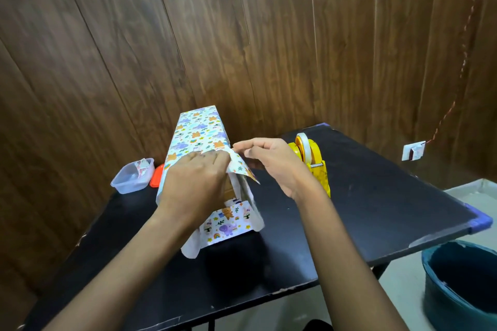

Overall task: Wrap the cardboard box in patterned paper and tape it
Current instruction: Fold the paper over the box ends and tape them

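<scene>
A long cardboard box (229, 187) lies on the black table (376, 196), covered on top and sides with white patterned paper (195, 131). Its near end is open, with brown cardboard showing between loose paper flaps. My left hand (195, 180) presses down on the top flap at the near end, fingers curled over the paper edge. My right hand (269, 161) pinches the right corner of that flap and holds it up. A bottom flap (228, 226) lies folded out toward me. The yellow tape dispenser (313, 158) stands just right of my right hand.
A clear plastic container (133, 176) with scraps sits at the table's left, an orange lid (156, 176) beside it. A dark teal bin (462, 285) stands on the floor at the lower right. A wood-panelled wall lies close behind the table.
</scene>
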Motion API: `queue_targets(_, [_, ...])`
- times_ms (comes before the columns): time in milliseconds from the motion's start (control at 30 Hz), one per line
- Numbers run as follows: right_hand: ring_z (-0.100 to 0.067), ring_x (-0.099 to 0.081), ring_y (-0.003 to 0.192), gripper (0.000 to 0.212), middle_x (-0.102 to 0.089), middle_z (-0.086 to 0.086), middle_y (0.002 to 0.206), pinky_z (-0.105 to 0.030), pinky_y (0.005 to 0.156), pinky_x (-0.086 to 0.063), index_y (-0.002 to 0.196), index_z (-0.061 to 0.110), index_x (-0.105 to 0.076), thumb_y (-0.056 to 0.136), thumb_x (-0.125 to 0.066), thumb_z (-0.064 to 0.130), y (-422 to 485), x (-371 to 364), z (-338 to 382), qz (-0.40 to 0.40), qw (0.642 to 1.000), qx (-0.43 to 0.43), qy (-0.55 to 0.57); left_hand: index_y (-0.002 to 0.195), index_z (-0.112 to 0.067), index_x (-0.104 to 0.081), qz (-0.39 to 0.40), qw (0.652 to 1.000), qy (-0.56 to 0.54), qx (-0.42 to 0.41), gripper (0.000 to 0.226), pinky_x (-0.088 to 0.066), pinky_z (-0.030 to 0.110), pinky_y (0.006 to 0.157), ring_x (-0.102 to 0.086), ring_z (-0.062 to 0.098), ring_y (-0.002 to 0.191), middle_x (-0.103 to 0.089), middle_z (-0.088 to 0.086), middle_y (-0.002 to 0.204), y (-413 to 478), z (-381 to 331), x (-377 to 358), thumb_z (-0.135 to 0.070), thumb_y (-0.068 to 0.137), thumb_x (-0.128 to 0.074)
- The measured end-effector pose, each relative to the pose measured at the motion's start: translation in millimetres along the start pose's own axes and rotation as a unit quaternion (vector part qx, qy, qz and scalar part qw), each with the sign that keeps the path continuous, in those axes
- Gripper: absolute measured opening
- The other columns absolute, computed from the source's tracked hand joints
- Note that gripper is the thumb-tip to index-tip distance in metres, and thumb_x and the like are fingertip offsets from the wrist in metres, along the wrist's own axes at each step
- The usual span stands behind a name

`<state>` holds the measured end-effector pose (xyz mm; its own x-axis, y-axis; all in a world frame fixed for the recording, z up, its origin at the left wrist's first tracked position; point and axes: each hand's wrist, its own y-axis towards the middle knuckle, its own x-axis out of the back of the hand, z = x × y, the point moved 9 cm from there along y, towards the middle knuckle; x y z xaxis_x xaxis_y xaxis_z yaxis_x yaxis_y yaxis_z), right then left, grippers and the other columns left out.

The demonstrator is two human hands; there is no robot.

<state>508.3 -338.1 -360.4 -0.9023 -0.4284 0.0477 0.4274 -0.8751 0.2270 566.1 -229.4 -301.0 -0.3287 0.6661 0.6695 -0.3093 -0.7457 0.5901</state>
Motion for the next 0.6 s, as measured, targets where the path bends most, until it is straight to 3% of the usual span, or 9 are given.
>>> queue_targets(100, [-0.009, -0.059, 0.11, 0.031, -0.065, -0.001, 0.121, -0.025, 0.097, -0.047, 0.115, 0.014, -0.067, 0.097, -0.042, 0.009, -12, -5, -9, 0.049, 0.998, 0.011, 0.04, 0.063, -0.009, -0.058, 0.006, 1.0, -0.007, 0.005, 0.04, -0.026, 0.018, 0.041, -0.058, 0.025, 0.041, -0.06, 0.006, 0.049, 3, 0, 5, -0.013, 0.038, -0.089])
queue_targets(233, [0.011, -0.055, 0.098, 0.041, -0.053, 0.009, 0.134, -0.001, 0.074, -0.043, 0.139, 0.021, -0.045, 0.099, -0.039, 0.021, -15, -17, -13, 0.09, 0.995, 0.013, 0.031, 0.061, -0.007, -0.054, -0.027, 0.999, 0.006, -0.026, 0.037, -0.025, 0.018, 0.04, -0.054, 0.023, 0.035, -0.055, 0.006, 0.044, 5, -4, 15, -0.004, 0.039, -0.084])
queue_targets(367, [0.001, -0.05, 0.116, 0.056, -0.05, 0.004, 0.141, -0.011, 0.086, -0.043, 0.144, 0.021, -0.037, 0.091, -0.048, 0.033, -9, -14, -7, 0.066, 0.995, 0.041, 0.055, 0.065, -0.007, -0.06, -0.041, 0.999, 0.015, -0.032, 0.024, -0.038, 0.019, 0.043, -0.061, 0.023, 0.046, -0.061, 0.005, 0.052, -3, -2, 8, -0.008, 0.051, -0.079])
queue_targets(433, [-0.002, -0.047, 0.124, 0.064, -0.052, 0.003, 0.139, -0.02, 0.102, -0.039, 0.143, 0.018, -0.04, 0.082, -0.049, 0.037, -9, -16, -4, 0.06, 0.996, 0.051, 0.047, 0.07, -0.007, -0.063, -0.037, 0.999, 0.02, -0.018, 0.013, -0.046, 0.023, 0.05, -0.067, 0.022, 0.059, -0.067, 0.005, 0.063, -4, 4, 5, -0.02, 0.067, -0.061])
queue_targets(467, [-0.002, -0.047, 0.125, 0.06, -0.054, 0.002, 0.136, -0.022, 0.107, -0.036, 0.143, 0.016, -0.04, 0.085, -0.048, 0.033, -9, -17, -4, 0.057, 0.996, 0.057, 0.044, 0.071, -0.007, -0.064, -0.033, 0.999, 0.017, -0.016, 0.018, -0.05, 0.025, 0.054, -0.068, 0.023, 0.062, -0.069, 0.006, 0.067, -4, 6, 2, -0.022, 0.069, -0.054])
queue_targets(533, [0.004, -0.049, 0.119, 0.05, -0.06, -0.001, 0.129, -0.017, 0.105, -0.034, 0.144, 0.014, -0.035, 0.095, -0.04, 0.021, -8, -17, -4, 0.044, 0.996, 0.064, 0.054, 0.069, -0.005, -0.065, -0.042, 0.999, 0.014, -0.026, 0.011, -0.055, 0.031, 0.057, -0.07, 0.025, 0.063, -0.071, 0.01, 0.07, -3, 6, 1, -0.015, 0.065, -0.063])
queue_targets(600, [0.0, -0.048, 0.123, 0.05, -0.063, 0.0, 0.126, -0.022, 0.108, -0.033, 0.144, 0.014, -0.035, 0.095, -0.037, 0.02, -7, -19, -3, 0.044, 0.996, 0.064, 0.042, 0.067, -0.005, -0.064, -0.055, 0.998, 0.024, -0.035, 0.01, -0.056, 0.033, 0.059, -0.07, 0.025, 0.064, -0.071, 0.01, 0.069, -3, 5, 2, -0.007, 0.068, -0.054])
